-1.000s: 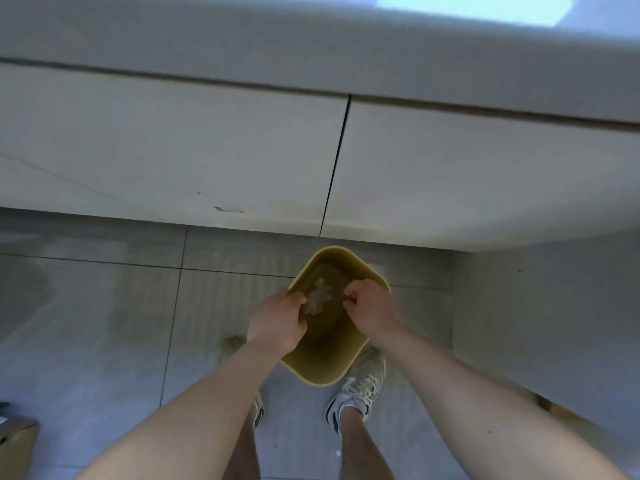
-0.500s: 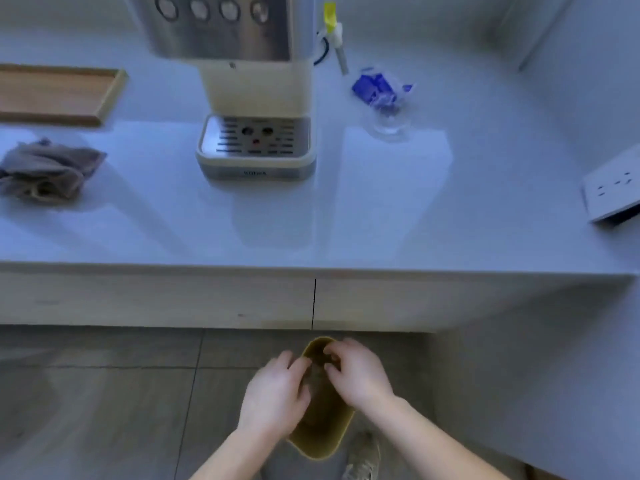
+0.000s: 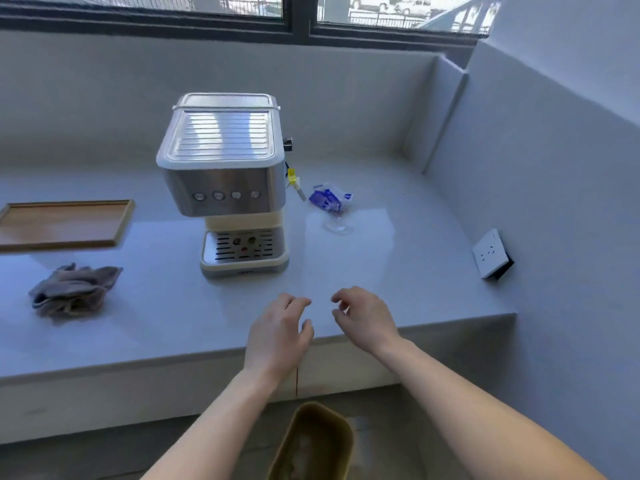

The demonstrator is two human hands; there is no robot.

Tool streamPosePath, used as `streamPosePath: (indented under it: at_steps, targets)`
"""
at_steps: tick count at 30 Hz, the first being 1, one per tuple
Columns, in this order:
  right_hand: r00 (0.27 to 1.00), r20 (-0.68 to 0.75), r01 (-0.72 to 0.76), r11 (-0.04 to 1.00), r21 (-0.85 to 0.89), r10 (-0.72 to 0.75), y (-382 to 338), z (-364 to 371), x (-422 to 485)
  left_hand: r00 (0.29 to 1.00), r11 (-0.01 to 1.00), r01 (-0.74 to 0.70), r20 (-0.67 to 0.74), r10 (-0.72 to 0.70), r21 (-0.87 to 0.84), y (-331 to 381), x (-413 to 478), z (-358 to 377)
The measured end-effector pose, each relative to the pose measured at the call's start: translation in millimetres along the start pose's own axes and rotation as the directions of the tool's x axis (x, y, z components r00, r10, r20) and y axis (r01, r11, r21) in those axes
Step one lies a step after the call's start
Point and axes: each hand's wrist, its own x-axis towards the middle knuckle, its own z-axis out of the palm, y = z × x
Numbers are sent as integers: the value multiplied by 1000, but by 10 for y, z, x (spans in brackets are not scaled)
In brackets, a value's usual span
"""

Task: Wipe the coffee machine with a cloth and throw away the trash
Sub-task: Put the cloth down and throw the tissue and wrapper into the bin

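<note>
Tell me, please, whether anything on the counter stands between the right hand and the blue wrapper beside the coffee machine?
Nothing visible does. The right hand hovers empty over the counter's front edge, and the stretch up to the blue wrapper is bare. The coffee machine stands off to the left of that path.

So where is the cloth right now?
The cloth lies crumpled on the countertop, left of the coffee machine, in front of the wooden tray.

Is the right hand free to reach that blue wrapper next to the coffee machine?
Probably yes. The right hand is empty, with loosely curled fingers, above the counter's front edge. Only bare counter lies between it and the blue wrapper, right of the coffee machine.
</note>
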Motion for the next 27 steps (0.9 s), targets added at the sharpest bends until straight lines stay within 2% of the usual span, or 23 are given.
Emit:
streamPosePath:
  at_steps: [6,11,16,18,21,27]
  targets:
    - [996,-34,-81,997,1,81,266,-371,805,998,999,52,36,-53,15,103,815,166]
    - [999,-46,2,998,-56,-5,574,-567,1819,989,988,143,12,-144,55,181,1592,551]
    - [994,-33,99,993,-67,-102,762,-593,2608,953,950,302,-43,-299,85,197,2292,780]
    - [992,-23,125,990,-62,-127,823,-574,2817,932,929,362,-52,-358,76,190,2516,861]
    - [983,48,183,970,-157,-178,913,-563,2998,879,878,475,-55,-473,52,192,2779,975]
    - [976,66,217,938,-271,-207,998,-571,3136,759,742,636,-5,-651,-212,162,3051,1100]
